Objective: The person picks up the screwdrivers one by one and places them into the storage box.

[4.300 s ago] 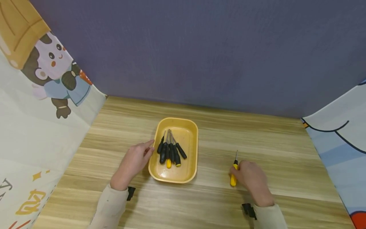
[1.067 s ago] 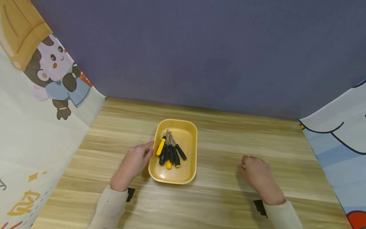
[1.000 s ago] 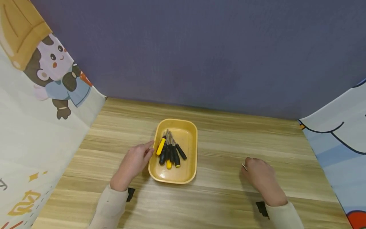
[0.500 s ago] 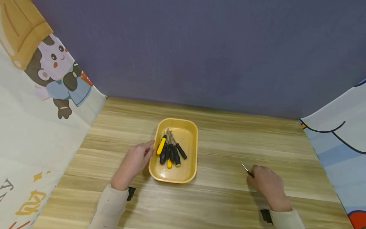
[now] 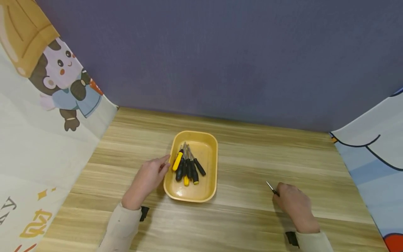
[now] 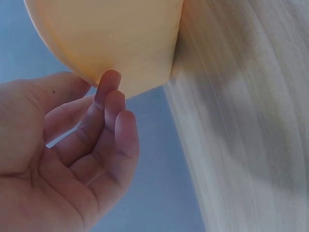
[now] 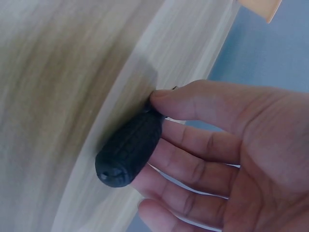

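Observation:
My right hand (image 5: 294, 203) pinches a black-handled screwdriver (image 7: 129, 147) between thumb and fingers, low over the table to the right. Its thin metal shaft (image 5: 269, 186) points up and left in the head view; the thumb sits near the neck of the handle. On the left stands a yellow plastic tray (image 5: 207, 194). My left hand (image 5: 146, 180) rests its fingertips (image 6: 110, 79) against the tray's left side without gripping it. Inside lie several screwdrivers with black handles, shafts gathered toward the far end. A yellow-handled screwdriver (image 5: 178, 161) lies on top at their left.
The wood-grain table (image 5: 239, 217) runs back to a dark blue wall (image 5: 220, 63). White sheets with cartoon prints, one showing a figure (image 5: 67, 77), border it on the left and right. A black band piece (image 5: 292, 239) sits at the right sleeve's cuff.
The yellow-handled screwdriver went from my right hand into the tray. My right hand now holds a black-handled one and has shifted slightly right and nearer. My left hand has stayed put.

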{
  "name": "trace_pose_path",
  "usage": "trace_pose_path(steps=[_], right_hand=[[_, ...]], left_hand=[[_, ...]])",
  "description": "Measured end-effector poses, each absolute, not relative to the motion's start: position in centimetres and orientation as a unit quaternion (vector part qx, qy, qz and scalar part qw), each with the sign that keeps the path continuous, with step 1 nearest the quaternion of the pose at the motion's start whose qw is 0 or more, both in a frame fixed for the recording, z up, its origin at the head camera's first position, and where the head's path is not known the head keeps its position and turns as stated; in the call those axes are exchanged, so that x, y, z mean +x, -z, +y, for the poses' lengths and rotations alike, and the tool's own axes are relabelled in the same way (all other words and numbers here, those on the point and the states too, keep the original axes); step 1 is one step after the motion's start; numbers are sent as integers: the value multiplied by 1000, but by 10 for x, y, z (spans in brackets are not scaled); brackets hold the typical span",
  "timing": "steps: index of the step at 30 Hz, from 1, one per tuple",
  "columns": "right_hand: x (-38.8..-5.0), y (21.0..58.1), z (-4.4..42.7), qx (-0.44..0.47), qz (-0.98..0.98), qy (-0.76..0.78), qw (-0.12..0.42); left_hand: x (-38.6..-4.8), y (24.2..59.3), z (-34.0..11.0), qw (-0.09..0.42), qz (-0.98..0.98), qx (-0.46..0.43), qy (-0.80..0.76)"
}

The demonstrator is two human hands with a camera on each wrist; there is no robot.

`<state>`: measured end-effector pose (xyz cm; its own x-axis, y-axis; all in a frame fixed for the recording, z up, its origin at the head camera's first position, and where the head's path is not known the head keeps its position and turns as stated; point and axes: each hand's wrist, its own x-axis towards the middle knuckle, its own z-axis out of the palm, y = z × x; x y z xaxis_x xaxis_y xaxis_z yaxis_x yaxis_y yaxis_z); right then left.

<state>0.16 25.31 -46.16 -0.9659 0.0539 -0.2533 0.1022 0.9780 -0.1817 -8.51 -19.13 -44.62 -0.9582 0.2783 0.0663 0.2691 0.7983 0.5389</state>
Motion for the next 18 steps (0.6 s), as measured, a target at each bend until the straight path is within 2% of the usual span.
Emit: trace_pose_path(steps=[8, 18], right_hand=[[-3, 458, 251, 51, 983, 104, 145], [-27, 436, 212, 2, 987, 114, 109]], left_hand=[[-85, 446, -191, 9, 949, 141, -283], [-85, 446, -191, 9, 948, 144, -283]])
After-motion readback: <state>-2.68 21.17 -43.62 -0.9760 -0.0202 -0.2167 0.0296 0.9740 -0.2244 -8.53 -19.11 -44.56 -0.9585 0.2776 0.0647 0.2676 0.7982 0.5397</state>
